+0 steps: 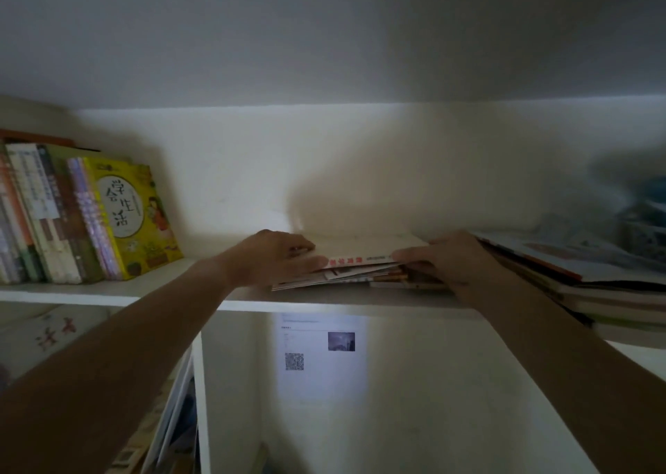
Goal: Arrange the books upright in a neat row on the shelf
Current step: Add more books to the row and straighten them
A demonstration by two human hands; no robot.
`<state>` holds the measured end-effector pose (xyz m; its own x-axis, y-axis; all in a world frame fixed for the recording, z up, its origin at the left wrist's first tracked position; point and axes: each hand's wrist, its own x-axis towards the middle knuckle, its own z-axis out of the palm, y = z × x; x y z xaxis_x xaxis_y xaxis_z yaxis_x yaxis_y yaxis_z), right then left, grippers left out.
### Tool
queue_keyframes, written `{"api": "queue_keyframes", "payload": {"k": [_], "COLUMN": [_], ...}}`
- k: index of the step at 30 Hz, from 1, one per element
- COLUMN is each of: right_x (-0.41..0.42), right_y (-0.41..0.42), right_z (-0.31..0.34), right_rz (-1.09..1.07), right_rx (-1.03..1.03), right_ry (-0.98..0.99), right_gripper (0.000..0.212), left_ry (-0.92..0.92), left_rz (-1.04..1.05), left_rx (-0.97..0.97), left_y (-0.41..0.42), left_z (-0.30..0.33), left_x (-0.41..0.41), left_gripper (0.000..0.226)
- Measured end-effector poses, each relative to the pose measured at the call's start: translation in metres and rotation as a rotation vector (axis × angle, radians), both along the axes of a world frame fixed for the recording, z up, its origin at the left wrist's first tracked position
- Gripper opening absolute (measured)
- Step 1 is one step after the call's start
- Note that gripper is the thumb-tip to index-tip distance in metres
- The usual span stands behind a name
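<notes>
A small pile of thin books (360, 257) lies flat in the middle of the white shelf (173, 288). My left hand (277, 257) grips the pile's left edge, fingers on top. At the pile's right end, my right hand (447, 257) holds its edge, thumb on the white top cover. A row of upright books (54, 217) leans at the far left, ending in a yellow book (135, 217) with its cover facing out. A second pile of flat books (576, 275) lies to the right, partly behind my right forearm.
The shelf's back wall (324, 170) is bare between the row and the piles. A blurred blue-white object (641, 221) sits at the far right. Below the shelf, a sheet with a QR code (317, 351) hangs on the back wall, and more books (173, 419) stand at lower left.
</notes>
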<state>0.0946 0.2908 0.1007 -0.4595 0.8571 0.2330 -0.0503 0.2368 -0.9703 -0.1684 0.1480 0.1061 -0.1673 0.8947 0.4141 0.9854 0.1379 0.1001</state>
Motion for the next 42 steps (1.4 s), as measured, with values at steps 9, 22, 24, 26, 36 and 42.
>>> {"api": "queue_keyframes", "payload": {"k": [9,22,24,26,36,42], "right_x": [-0.036,-0.058,-0.059,-0.053,-0.078,-0.093], "right_y": [0.003,-0.009,-0.020,-0.032,-0.029,-0.030], "right_z": [0.030,0.005,0.015,0.020,0.016,0.022], "right_rz": [-0.115,-0.125,-0.016,0.086,-0.079,-0.268], "right_rx": [0.253,0.410,0.499,0.638,1.031,1.057], "right_ry": [0.071,-0.540,-0.782,-1.015,-1.000,-0.861], "right_gripper": [0.066,0.027,0.032,0.056,0.021,0.006], "left_ry": [0.559,0.399,0.339,0.235,-0.028,-0.086], "left_rz": [-0.151,0.009,0.020,0.040,0.260,0.584], "left_rx": [0.177,0.423,0.519,0.613,0.887,0.857], "left_y": [0.012,-0.004,-0.015,-0.025,-0.063,-0.086], "left_z": [0.005,-0.005,-0.004,-0.002,-0.009,-0.009], "left_x": [-0.003,-0.055,-0.065,-0.079,-0.136,-0.165], "left_gripper": [0.077,0.054,0.055,0.052,0.058,0.063]}}
